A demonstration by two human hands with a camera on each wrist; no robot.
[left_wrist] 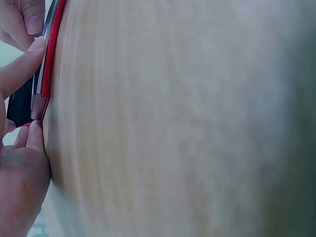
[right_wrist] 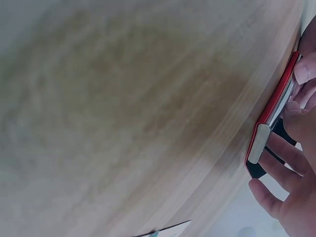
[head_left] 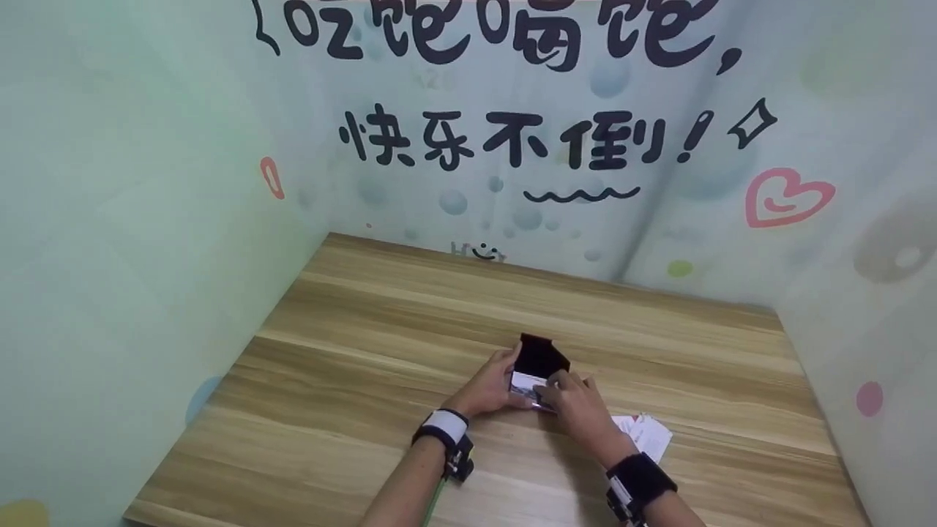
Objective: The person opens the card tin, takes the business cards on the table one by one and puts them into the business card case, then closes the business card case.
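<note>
A small card case [head_left: 542, 356] with a black lining lies open between the hands; both wrist views show its red outside and a metal frame. The left hand [head_left: 492, 386] grips its left side, with the thumb [left_wrist: 27, 64] along the near edge and fingers beneath. A pale card [head_left: 521, 382] with a greyish print lies inside the case. Bent over the case's right side, the right hand [head_left: 582, 410] pinches at the card with thumb and fingers. In the right wrist view its other fingers [right_wrist: 281, 168] reach across the case's end; the exact contact is partly hidden.
Several white papers or cards [head_left: 648, 437] lie on the wooden table [head_left: 351, 380] beside the right wrist. Printed wall sheets [head_left: 468, 197] border the table at the back and both sides. Each wrist wears a strapped camera [head_left: 459, 457].
</note>
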